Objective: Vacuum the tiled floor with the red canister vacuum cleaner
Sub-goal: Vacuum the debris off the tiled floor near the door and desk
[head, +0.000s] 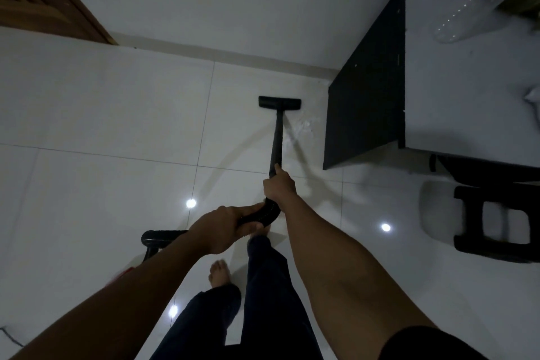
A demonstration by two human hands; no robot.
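Fig.: R hand (279, 184) gripped the wand (277, 137), L hand (225, 225) the hose (264, 215); floor head (279, 102) lay near desk panel (365, 102) at right, so a sideways sweep might've struck it.

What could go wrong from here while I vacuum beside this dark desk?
The floor head sits close to the desk's dark side panel; a stroke to the right could knock it.
A black handle shows beside the left hand, which grips the hose, near the bare foot; stepping back might mean a trip.
The black stool stands at the right, where a wide swing of the wand could catch it.
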